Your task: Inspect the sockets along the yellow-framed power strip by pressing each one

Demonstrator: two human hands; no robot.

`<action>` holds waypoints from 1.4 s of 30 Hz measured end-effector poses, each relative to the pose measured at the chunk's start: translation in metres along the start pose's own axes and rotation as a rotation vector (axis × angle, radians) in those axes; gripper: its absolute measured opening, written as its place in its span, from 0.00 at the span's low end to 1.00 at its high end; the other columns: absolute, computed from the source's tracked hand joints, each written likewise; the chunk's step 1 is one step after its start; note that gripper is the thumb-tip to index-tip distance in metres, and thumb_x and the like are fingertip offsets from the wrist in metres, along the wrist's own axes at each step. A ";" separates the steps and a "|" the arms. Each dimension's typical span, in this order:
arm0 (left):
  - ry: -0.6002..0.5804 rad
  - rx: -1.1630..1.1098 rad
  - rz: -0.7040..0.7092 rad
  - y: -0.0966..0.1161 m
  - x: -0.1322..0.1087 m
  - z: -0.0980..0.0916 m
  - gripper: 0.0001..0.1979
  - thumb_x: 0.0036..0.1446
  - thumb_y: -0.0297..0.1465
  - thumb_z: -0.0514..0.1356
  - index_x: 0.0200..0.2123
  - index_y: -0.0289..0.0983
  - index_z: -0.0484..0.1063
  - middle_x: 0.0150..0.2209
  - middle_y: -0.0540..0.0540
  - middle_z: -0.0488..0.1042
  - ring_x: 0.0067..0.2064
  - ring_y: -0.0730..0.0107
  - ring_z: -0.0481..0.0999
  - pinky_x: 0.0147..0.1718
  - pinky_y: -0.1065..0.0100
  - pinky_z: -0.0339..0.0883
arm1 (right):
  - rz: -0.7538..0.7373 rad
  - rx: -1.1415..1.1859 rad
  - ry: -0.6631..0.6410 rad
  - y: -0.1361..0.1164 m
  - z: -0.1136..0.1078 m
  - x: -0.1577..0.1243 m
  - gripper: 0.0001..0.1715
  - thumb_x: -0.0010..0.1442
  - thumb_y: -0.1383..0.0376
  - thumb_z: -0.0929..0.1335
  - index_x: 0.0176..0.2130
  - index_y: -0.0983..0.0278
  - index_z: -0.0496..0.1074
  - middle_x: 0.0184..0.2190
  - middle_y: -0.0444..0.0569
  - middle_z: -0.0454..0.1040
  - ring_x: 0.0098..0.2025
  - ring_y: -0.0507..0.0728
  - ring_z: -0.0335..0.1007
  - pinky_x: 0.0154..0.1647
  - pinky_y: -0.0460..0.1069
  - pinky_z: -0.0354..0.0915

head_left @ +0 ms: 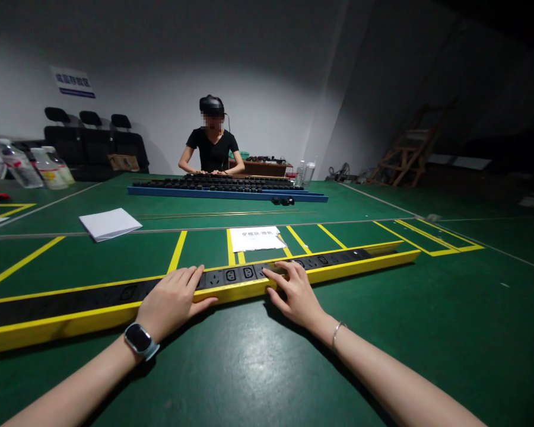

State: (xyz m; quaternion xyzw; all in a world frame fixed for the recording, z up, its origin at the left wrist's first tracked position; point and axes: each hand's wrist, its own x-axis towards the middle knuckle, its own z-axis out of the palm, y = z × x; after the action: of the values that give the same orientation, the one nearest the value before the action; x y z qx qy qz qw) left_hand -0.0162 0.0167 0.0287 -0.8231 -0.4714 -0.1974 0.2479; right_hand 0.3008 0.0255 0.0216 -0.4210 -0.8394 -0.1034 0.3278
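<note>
A long yellow power strip (342,273), a channel filled with black socket modules, lies slantwise across the green table in front of me. My left hand (171,293) grips it left of the middle, fingers over the sockets and thumb along the front wall. Farther right, my right hand (296,290) holds the front wall, with bent fingers on the modules and the thumb against the outer side. Between the hands, several socket faces (231,275) show. At the right end, part of the channel has no module in it. My left palm hides some of the sockets.
Beyond the strip lie a printed paper label (257,239), a white paper stack (110,224) and thin rods (222,214). Blue rails (226,194) with black modules lie before a co-worker (212,145) wearing a headset. Bottles (53,168) stand at far left. Yellow tape (177,252) marks the table (258,367).
</note>
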 end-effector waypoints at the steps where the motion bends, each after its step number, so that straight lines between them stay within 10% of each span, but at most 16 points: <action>1: -0.001 -0.001 0.000 0.000 0.000 0.000 0.38 0.57 0.55 0.50 0.54 0.28 0.69 0.47 0.31 0.76 0.47 0.51 0.76 0.46 0.52 0.70 | 0.001 0.006 0.002 0.001 0.000 0.000 0.24 0.61 0.62 0.67 0.57 0.54 0.68 0.52 0.54 0.64 0.55 0.65 0.58 0.57 0.65 0.61; 28: -0.019 0.001 -0.007 0.000 -0.001 0.000 0.37 0.58 0.55 0.49 0.55 0.28 0.67 0.47 0.31 0.75 0.47 0.52 0.75 0.46 0.54 0.69 | -0.022 0.052 0.044 0.015 0.006 0.011 0.08 0.64 0.62 0.66 0.41 0.58 0.75 0.48 0.52 0.68 0.53 0.62 0.61 0.54 0.61 0.64; 42: -0.032 0.040 0.004 0.000 0.000 -0.002 0.38 0.58 0.55 0.49 0.55 0.26 0.67 0.46 0.32 0.76 0.47 0.52 0.75 0.47 0.55 0.69 | -0.222 0.036 -0.127 -0.002 0.005 0.009 0.31 0.63 0.68 0.62 0.64 0.61 0.56 0.62 0.51 0.64 0.64 0.58 0.57 0.66 0.61 0.53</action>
State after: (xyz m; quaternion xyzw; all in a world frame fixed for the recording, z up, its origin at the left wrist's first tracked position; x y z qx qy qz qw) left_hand -0.0161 0.0152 0.0297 -0.8221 -0.4774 -0.1740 0.2570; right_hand 0.2931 0.0323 0.0240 -0.3252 -0.9016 -0.0972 0.2680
